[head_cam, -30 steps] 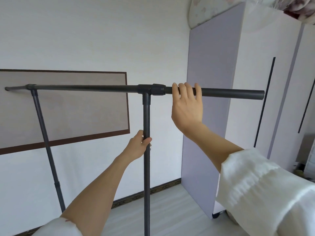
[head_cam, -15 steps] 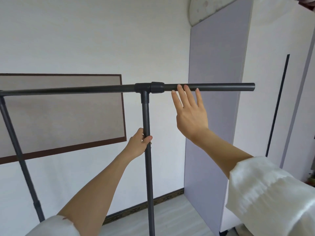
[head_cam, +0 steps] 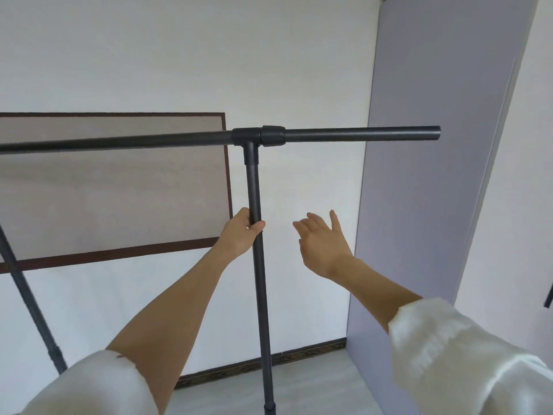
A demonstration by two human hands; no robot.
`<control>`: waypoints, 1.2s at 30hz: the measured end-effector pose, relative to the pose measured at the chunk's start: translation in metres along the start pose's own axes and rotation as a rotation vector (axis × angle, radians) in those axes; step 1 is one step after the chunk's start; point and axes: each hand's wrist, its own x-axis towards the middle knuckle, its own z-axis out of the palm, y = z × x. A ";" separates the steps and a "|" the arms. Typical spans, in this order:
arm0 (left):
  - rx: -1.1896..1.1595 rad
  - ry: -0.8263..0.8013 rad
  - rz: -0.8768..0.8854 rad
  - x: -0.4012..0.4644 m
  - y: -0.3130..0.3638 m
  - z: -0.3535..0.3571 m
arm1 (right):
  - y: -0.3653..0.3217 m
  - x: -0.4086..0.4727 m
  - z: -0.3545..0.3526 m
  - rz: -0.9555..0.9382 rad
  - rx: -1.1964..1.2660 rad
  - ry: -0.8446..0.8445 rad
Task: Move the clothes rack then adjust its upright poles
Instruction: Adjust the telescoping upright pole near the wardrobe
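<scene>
Behind the near upright pole (head_cam: pixel 256 235) of the clothes rack there is a white wall (head_cam: pixel 185 55), and on it, to the left of the pole, a beige panel with a dark brown frame (head_cam: pixel 113 187). To the right of the pole stands a tall pale lilac wardrobe (head_cam: pixel 425 175), and its side comes close to the free end of the horizontal top bar (head_cam: pixel 359 135). A dark patterned skirting strip (head_cam: pixel 299 356) runs along the wall foot behind the pole, above the light floor (head_cam: pixel 299 390). Nothing stands between the hands and the pole. The top bar meets the pole in a black T-joint (head_cam: pixel 246 139) above the left hand. A second upright pole (head_cam: pixel 27 298) leans at the far left of the near one. The left hand (head_cam: pixel 239 235) is closed around the near pole from the left side, well below the joint, with the thumb across the front of the tube. The right hand (head_cam: pixel 324 244) is to the right of the pole, apart from it and below the top bar, with fingers spread loosely, and it holds and touches nothing. White sleeves (head_cam: pixel 466 357) cover both upper arms.
</scene>
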 end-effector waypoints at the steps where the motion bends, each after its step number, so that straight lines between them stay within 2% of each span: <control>1: 0.008 0.009 -0.002 0.009 -0.002 0.003 | 0.002 0.006 0.015 -0.020 0.032 -0.049; 3: 0.018 0.020 0.003 0.026 -0.007 0.007 | 0.002 0.019 0.037 -0.015 0.173 -0.102; 8: -0.011 0.039 0.026 0.077 -0.024 0.014 | -0.015 0.051 0.092 0.141 0.752 -0.281; 10: -0.026 0.028 0.041 0.094 -0.029 0.019 | -0.025 0.065 0.111 0.187 0.836 -0.316; 14: -0.031 -0.026 0.062 0.138 -0.045 0.028 | -0.035 0.113 0.143 0.361 0.911 -0.250; 19: -0.033 -0.044 0.095 0.188 -0.067 0.040 | -0.036 0.155 0.176 0.464 0.986 -0.173; 20: -0.027 -0.061 0.070 0.222 -0.082 0.057 | -0.029 0.181 0.205 0.489 1.008 -0.182; 27: -0.056 -0.003 0.115 0.257 -0.077 0.059 | -0.016 0.213 0.213 0.442 0.965 -0.059; 36: -0.028 0.054 0.103 0.342 -0.078 0.115 | 0.052 0.292 0.264 0.388 0.978 -0.104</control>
